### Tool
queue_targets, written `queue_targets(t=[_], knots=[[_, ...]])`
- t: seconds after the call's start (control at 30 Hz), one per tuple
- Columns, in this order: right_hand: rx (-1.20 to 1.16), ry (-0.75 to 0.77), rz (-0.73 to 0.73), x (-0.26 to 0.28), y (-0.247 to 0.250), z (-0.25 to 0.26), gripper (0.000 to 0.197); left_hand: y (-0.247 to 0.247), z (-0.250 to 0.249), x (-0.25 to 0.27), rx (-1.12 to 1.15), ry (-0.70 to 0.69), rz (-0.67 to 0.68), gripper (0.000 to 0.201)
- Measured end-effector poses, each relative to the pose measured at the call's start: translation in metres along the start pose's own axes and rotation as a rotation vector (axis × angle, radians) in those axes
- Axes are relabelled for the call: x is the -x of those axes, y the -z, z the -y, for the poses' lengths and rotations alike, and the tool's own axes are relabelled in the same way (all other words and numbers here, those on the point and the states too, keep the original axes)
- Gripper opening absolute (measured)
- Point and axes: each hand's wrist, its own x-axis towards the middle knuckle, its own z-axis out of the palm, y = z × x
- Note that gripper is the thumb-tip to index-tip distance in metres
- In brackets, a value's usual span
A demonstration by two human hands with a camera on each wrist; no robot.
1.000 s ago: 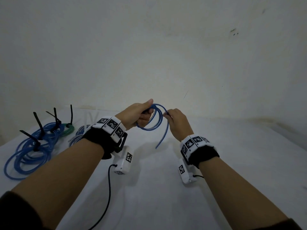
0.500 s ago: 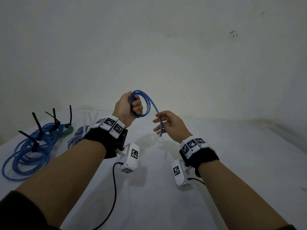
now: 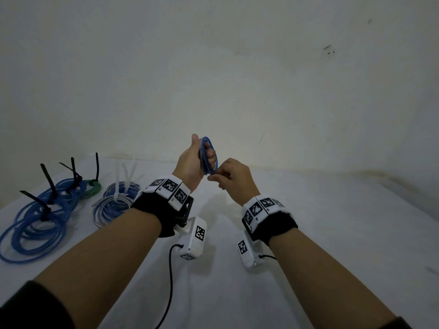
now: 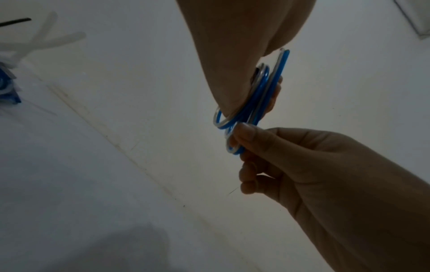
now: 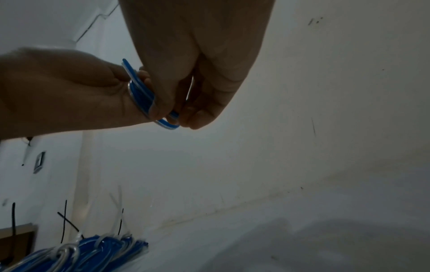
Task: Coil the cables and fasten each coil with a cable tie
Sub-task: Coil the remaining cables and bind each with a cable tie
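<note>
Several finished coils lie on the white table far to my left: blue cable coils bound with black cable ties, and nearer my forearm a blue coil bound with white cable ties. Raised above the table, my left hand has its fingers curled through a small coil of blue cable, thumb upright along the loops. Just below and touching it, my right hand pinches the coil's lower edge between thumb and fingertips.
</note>
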Motion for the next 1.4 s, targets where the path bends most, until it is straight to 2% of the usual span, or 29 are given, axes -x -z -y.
queue_targets(t=[0.1, 0.2, 0.27, 0.37, 0.47, 0.5, 0.57, 0.6, 0.67, 0.77, 0.93, 1.1, 1.27, 1.33, 1.4], knots=[[-0.051, -0.082, -0.001, 0.003, 0.002, 0.002, 0.023, -0.001, 0.000, 0.002, 0.046, 0.036, 0.051, 0.042], [-0.147, -0.182, 0.002, 0.007, 0.004, 0.002, 0.019, -0.001, 0.004, 0.005, -0.166, -0.058, 0.100, 0.024], [-0.236, -0.222, 0.038, 0.009, 0.006, 0.001, 0.008, -0.002, 0.004, 0.008, -0.292, -0.103, 0.109, 0.023], [-0.389, -0.244, 0.073, 0.011, 0.012, 0.001, 0.016, -0.004, 0.000, 0.008, -0.385, -0.158, 0.116, 0.025], [-0.512, -0.283, -0.058, 0.007, 0.025, 0.001, 0.021, -0.005, -0.002, 0.002, -0.417, -0.158, 0.077, 0.028], [-0.492, -0.259, -0.132, 0.005, 0.030, -0.001, 0.017, -0.005, -0.002, 0.000, -0.426, -0.134, 0.074, 0.030], [-0.301, -0.130, -0.251, 0.002, 0.041, -0.007, 0.003, -0.007, -0.002, -0.003, -0.457, -0.040, 0.120, 0.037], [-0.197, -0.057, -0.250, 0.000, 0.046, -0.009, 0.010, -0.008, -0.002, -0.003, -0.479, 0.012, 0.159, 0.041], [-0.099, 0.026, -0.134, -0.002, 0.054, -0.012, 0.026, -0.015, 0.001, -0.001, -0.523, 0.090, 0.232, 0.048], [-0.202, 0.013, -0.016, -0.002, 0.058, -0.012, 0.025, -0.026, 0.005, 0.001, -0.595, 0.121, 0.253, 0.052], [-0.301, -0.069, -0.017, 0.008, 0.057, -0.012, 0.013, -0.035, 0.012, -0.002, -0.699, 0.072, 0.176, 0.047], [-0.298, -0.099, -0.035, 0.011, 0.048, -0.015, 0.015, -0.035, 0.028, -0.008, -0.782, -0.059, 0.039, 0.048], [-0.299, -0.151, -0.172, 0.009, 0.045, -0.019, 0.012, -0.034, 0.033, -0.009, -0.704, -0.145, -0.128, 0.047], [-0.304, -0.188, -0.255, 0.007, 0.046, -0.021, 0.012, -0.031, 0.032, -0.011, -0.651, -0.116, -0.208, 0.051], [-0.343, -0.224, -0.350, 0.004, 0.049, -0.022, 0.014, -0.027, 0.028, -0.013, -0.609, -0.027, -0.276, 0.054]])
